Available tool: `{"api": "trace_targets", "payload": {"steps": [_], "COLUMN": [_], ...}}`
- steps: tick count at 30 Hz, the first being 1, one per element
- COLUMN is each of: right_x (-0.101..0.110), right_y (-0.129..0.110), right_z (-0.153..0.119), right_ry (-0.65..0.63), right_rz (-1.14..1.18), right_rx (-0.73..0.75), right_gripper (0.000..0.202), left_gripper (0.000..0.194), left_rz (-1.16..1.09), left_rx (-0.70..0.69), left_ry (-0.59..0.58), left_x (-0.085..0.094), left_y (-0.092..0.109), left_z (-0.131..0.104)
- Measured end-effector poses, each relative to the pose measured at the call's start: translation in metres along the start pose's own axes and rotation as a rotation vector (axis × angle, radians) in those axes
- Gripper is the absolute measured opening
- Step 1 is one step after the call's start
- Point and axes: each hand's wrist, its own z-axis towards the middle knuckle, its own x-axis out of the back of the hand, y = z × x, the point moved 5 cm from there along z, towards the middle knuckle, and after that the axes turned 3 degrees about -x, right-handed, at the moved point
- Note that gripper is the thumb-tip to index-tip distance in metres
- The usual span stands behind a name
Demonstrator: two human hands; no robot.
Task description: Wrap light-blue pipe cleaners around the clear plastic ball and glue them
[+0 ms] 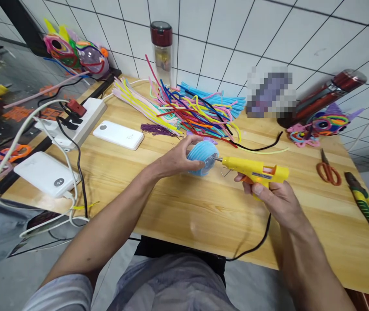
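Note:
My left hand is wrapped round a clear plastic piece covered in light blue pipe cleaners, its open end facing right. In my right hand is a yellow glue gun, a finger at its orange trigger. The metal nozzle points left and is at the rim of the blue-wrapped piece; whether it touches cannot be made out. Behind the hands lies a loose pile of coloured pipe cleaners, with a purple bundle at its near left.
Two white power banks and a power strip with cables lie left. Orange scissors, pliers and a colourful fish figure are right. A glass bottle and a red flask stand behind. A black cord hangs near the front edge.

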Motion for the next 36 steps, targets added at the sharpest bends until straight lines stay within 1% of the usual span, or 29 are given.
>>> {"api": "trace_targets", "payload": {"steps": [4,11,18,26,36], "right_x": [-0.0007,-0.0006,-0.0026,-0.0050,-0.0038], "right_y": [0.0007,-0.0051,0.0012,-0.0039,-0.0017], "right_z": [-0.0029,-0.0056,-0.0060,-0.0047,-0.0051], "right_ry": [-0.007,-0.017,-0.026,-0.002,0.004], "right_rz": [-0.059,-0.160,-0.179,-0.203,-0.213], "right_rx": [0.022,0.047,0.035,0.068,0.065], "right_gripper": [0.039,0.036,0.038,0.036,0.035], "left_gripper": [0.079,0.076,0.076,0.077,0.080], "left_rz": [-0.031,-0.026,-0.044,-0.082,-0.084], "left_rx": [0.012,0.010,0.014,0.008,0.012], "left_ry": [-0.019,-0.032,-0.036,-0.058,-0.066], "left_x": [-0.0025,-0.0029,-0.0036,-0.0060,-0.0066], "left_y": [-0.0043,-0.0002,-0.0023,-0.0005,-0.0006], "left_z": [-0.0002,-0.0008,-0.0005,-0.0013,-0.0010]}}
